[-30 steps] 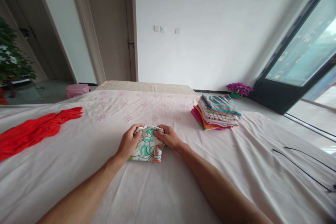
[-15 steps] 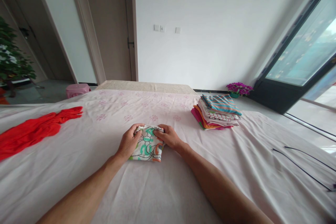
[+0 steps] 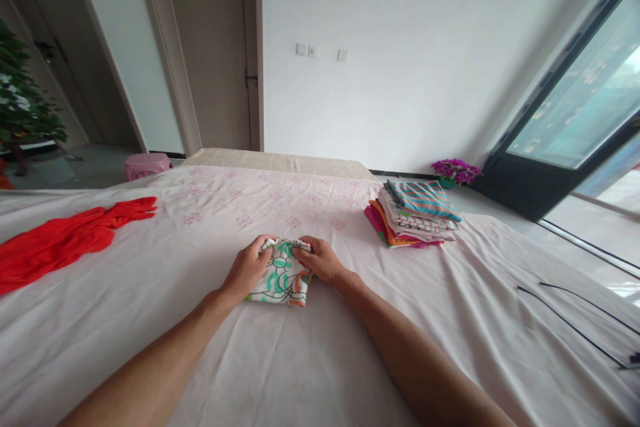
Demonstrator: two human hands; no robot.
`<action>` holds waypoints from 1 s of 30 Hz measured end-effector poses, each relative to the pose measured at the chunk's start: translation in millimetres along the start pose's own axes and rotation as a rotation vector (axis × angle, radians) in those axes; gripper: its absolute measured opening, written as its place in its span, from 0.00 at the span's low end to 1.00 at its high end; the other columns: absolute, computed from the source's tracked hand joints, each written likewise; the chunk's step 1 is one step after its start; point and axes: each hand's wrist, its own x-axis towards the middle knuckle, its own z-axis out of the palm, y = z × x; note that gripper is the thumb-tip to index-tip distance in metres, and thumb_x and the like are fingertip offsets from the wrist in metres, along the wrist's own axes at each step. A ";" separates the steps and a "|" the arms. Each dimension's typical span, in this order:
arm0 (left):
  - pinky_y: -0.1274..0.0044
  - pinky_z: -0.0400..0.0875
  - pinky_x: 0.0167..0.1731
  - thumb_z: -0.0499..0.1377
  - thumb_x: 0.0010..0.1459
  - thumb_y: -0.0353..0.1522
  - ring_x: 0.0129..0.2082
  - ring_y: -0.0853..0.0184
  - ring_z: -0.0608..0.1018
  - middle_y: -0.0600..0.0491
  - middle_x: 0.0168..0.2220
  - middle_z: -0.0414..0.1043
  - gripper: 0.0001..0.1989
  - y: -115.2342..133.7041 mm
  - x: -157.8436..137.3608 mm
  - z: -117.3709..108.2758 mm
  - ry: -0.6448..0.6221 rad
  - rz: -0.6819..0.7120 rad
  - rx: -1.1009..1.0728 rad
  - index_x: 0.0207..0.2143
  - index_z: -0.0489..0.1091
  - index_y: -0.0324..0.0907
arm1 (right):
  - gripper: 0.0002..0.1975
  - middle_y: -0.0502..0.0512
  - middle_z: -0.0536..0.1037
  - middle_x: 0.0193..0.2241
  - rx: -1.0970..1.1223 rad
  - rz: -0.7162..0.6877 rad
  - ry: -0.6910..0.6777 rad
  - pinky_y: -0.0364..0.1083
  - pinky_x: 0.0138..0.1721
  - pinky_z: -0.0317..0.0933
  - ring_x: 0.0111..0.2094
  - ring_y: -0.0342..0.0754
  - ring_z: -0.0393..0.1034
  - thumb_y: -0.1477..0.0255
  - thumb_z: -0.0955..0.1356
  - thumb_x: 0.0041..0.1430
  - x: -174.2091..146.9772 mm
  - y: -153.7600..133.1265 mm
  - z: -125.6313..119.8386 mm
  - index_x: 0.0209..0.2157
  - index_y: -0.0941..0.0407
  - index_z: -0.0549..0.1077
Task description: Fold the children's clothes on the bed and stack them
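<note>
A small folded cloth, white with green, orange and black line patterns, lies on the pale pink bedsheet in front of me. My left hand grips its far left corner, thumb on top and fingers curled behind. At the far right corner, my right hand pinches the same cloth in a like way. The fingertips beneath the cloth are hidden. To the right stands a stack of folded cloths, with a blue and orange striped one on top.
A crumpled red garment lies on the left of the sheet. Glasses with dark temples rest at the right edge. Beyond the bed are a pink stool, a pot of purple flowers and a leafy plant.
Both hands keep hold of the cloth at its far corners, with the left thumb slightly shifted inward. The camera view has tilted a little; the stack and red garment lie as before.
</note>
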 end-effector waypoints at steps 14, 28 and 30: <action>0.75 0.68 0.43 0.51 0.59 0.36 0.39 0.65 0.77 0.55 0.41 0.78 0.17 -0.6 1.7 0.3 0.013 -0.006 -0.037 0.48 0.71 0.46 | 0.15 0.45 0.65 0.21 0.002 -0.002 0.002 0.40 0.25 0.50 0.24 0.40 0.58 0.60 0.66 0.57 0.3 -3.4 0.1 0.25 0.56 0.65; 0.72 0.70 0.46 0.54 0.58 0.36 0.43 0.63 0.77 0.51 0.45 0.76 0.15 3.1 0.6 -0.7 0.137 0.059 -0.218 0.46 0.71 0.42 | 0.16 0.45 0.66 0.21 0.406 0.085 -0.002 0.40 0.24 0.52 0.22 0.40 0.58 0.58 0.71 0.51 4.2 4.1 4.2 0.28 0.57 0.69; 0.72 0.70 0.45 0.54 0.59 0.37 0.43 0.63 0.77 0.50 0.45 0.76 0.15 1.5 1.2 -0.3 0.145 0.061 -0.238 0.47 0.71 0.42 | 0.16 0.45 0.67 0.20 0.471 0.112 -0.005 0.40 0.24 0.52 0.22 0.40 0.58 0.58 0.72 0.49 4.2 2.3 4.4 0.28 0.57 0.70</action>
